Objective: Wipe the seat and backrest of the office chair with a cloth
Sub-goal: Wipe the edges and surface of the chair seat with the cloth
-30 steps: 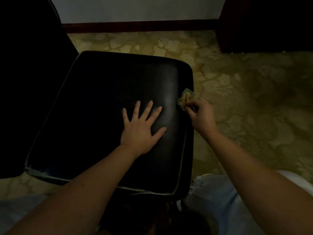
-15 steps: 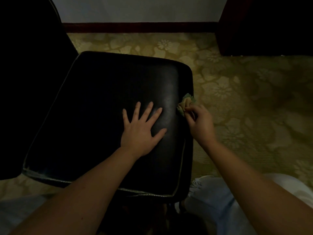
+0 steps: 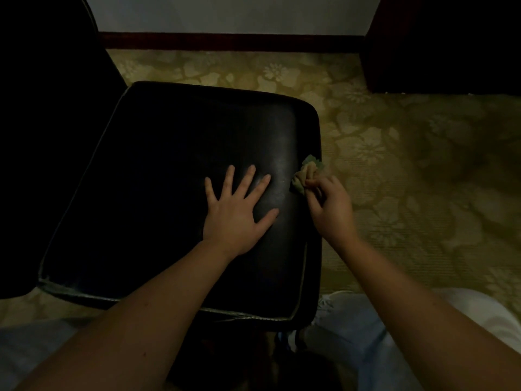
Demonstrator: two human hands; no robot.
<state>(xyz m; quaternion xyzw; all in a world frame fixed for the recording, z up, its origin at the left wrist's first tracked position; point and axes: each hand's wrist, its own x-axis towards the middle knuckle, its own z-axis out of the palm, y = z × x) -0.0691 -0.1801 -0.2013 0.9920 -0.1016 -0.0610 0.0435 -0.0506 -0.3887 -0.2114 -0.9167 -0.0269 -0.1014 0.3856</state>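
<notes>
The black leather seat of the office chair fills the middle of the view, with pale piping along its edges. Its dark backrest rises at the far left, mostly lost in shadow. My left hand lies flat on the seat's right half, fingers spread. My right hand pinches a small bunched yellow-green cloth against the seat's right edge.
A patterned yellow-green carpet covers the floor to the right and behind the chair. A dark wooden piece of furniture stands at the back right. A white wall with a dark baseboard runs along the back. My light trousers show at the bottom.
My right hand with the cloth has slid slightly toward me along the seat's right edge. My left hand has stayed flat in place.
</notes>
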